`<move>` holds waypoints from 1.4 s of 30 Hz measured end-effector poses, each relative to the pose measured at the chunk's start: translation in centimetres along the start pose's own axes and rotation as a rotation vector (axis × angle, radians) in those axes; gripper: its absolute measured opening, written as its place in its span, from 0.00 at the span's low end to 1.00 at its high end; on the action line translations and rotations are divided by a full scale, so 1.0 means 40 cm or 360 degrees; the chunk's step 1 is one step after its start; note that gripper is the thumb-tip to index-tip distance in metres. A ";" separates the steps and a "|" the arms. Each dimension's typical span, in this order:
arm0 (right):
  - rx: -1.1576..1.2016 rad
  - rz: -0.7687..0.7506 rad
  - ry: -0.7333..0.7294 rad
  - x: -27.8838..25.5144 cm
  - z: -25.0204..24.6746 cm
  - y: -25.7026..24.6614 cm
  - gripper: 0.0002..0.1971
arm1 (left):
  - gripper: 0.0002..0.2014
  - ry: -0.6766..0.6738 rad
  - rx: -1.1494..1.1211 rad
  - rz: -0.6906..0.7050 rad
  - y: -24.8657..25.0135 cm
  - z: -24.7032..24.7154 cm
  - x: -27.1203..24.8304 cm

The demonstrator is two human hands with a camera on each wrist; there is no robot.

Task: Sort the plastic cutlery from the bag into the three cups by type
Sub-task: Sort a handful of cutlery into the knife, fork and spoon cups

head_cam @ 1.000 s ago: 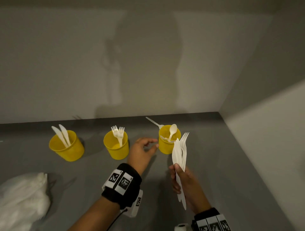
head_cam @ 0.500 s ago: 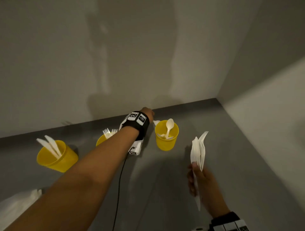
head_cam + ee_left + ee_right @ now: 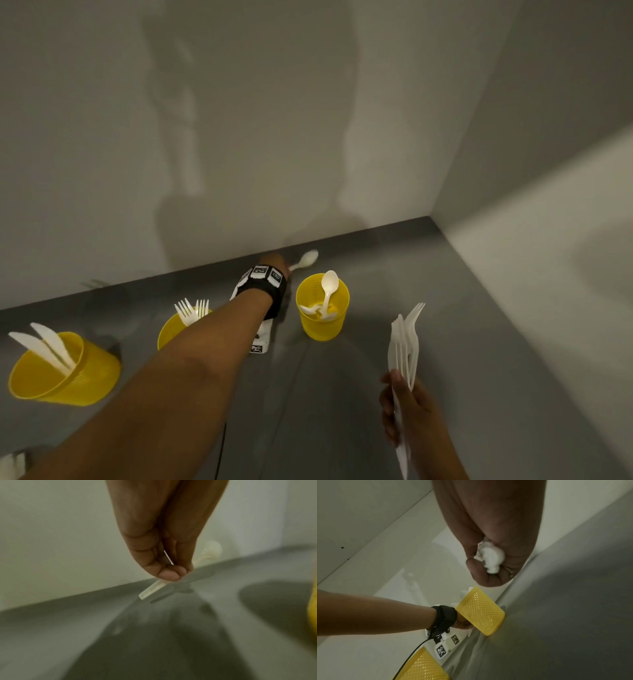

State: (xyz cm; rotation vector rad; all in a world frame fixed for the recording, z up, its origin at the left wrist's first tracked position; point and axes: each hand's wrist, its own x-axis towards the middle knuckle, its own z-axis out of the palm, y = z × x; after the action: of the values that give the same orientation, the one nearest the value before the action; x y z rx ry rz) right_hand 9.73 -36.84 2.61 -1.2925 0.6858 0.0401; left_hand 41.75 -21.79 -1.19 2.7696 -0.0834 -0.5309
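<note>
- My left hand (image 3: 274, 263) is now stretched out past the cups to the far edge of the tabletop (image 3: 479, 342); a second ago it sat near me, between the fork cup and the spoon cup.
- Left grip: fingertips (image 3: 169, 574) pinching the handle of a stray spoon (image 3: 202, 557), bowl pointing right toward the wall. In the wrist view it looks lifted just off the tabletop, with a shadow under it.
- That spoon was lying behind the spoon cup (image 3: 322, 308) a second ago, outside any cup. Now it's in hand, just beyond the cup and to its left.
- Right hand (image 3: 411, 411) near me on the right, fingers closed round a bundle of cutlery (image 3: 406, 346); it has stayed upright, fork tines at the top. Can't tell the mix in the bundle.
- Cups: knife cup (image 3: 65, 370) far left with two knives, fork cup (image 3: 178, 329) mid with two forks and partly hidden by my forearm, spoon cup right with several spoons.
- White bag (image 3: 12, 466) just shows at the near left corner.
- Judgement: this is a recovery of a missed spoon; next it goes back into the spoon cup, a short move right and toward me.
- Task looks well short of done, bundle not yet sorted.
- Risk: thin pinch, spoon may pivot; my forearm could knock the fork cup on the way back.
</note>
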 end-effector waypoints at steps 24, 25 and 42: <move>-0.0151 -0.0171 -0.0134 -0.164 0.086 -0.028 0.14 | 0.22 0.0349 -0.1229 0.0265 0.035 -0.073 -0.507; -0.0148 -0.0188 -0.0152 -0.166 0.094 -0.026 0.14 | 0.18 0.0304 -0.1294 0.0287 0.029 -0.075 -0.550; -0.0149 -0.0034 -0.0769 -0.223 0.446 0.069 0.21 | 0.09 0.0390 -0.1934 0.0022 -0.299 -0.047 -0.873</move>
State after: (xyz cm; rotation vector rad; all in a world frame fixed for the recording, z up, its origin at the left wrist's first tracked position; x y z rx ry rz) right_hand 9.40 -17.11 6.49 -1.3141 0.2574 0.3588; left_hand 9.96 -5.84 8.90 1.6104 0.2108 -0.1240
